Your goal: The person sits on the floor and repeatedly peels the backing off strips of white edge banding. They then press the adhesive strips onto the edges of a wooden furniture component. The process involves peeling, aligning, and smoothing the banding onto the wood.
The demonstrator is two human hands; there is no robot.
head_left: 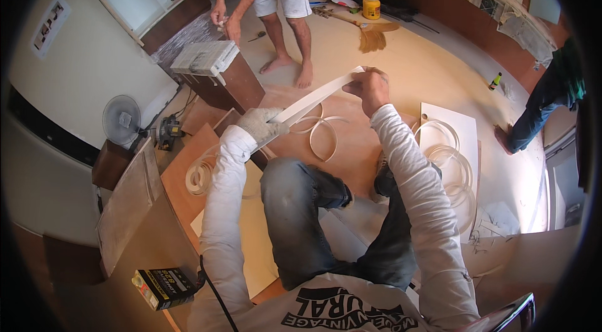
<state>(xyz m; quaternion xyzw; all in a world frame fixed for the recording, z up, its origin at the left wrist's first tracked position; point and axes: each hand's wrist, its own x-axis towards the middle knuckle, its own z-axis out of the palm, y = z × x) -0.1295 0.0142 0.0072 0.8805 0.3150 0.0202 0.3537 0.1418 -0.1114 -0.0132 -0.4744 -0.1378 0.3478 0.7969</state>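
Above the knees (326, 191), the gloved left hand (260, 124) and bare right hand (370, 89) each pinch an end of a white strip (313, 100), with loose coils (323, 131) just beyond it and a broom (370, 34) far past it.

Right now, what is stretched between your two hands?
In the head view, a flat white strip runs between them: the gloved left hand pinches its lower end, the bare right hand its upper end. Looser coils lie below.
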